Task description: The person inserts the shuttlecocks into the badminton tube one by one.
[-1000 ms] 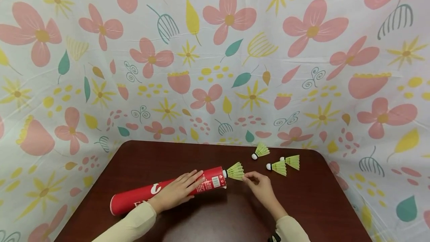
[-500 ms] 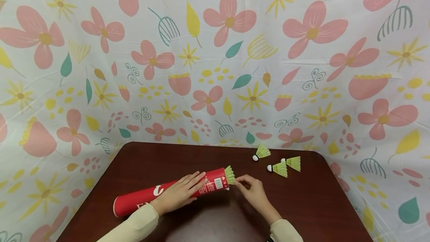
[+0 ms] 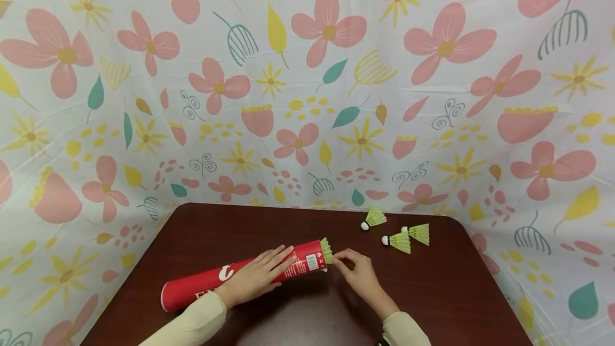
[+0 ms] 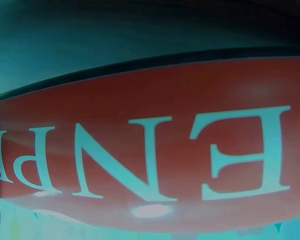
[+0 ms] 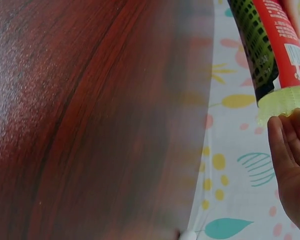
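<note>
On the dark brown wooden table (image 3: 230, 228), a long red cardboard tube with white lettering (image 3: 202, 288) is held lying down under the left hand (image 3: 257, 276), whose straight fingers are pressed flat along it. At the tube's open mouth, a yellow-green plastic shuttlecock (image 3: 327, 250) is almost fully inserted, only its skirt rim showing. That rim is touched by the fingertips (image 5: 282, 132) of the right hand (image 3: 359, 276), fingers loosely bent. The inserting step appears nearly finished; a final gentle push is judged necessary. Three more yellow-green shuttlecocks (image 3: 401, 239) lie well apart, near the far right edge.
</note>
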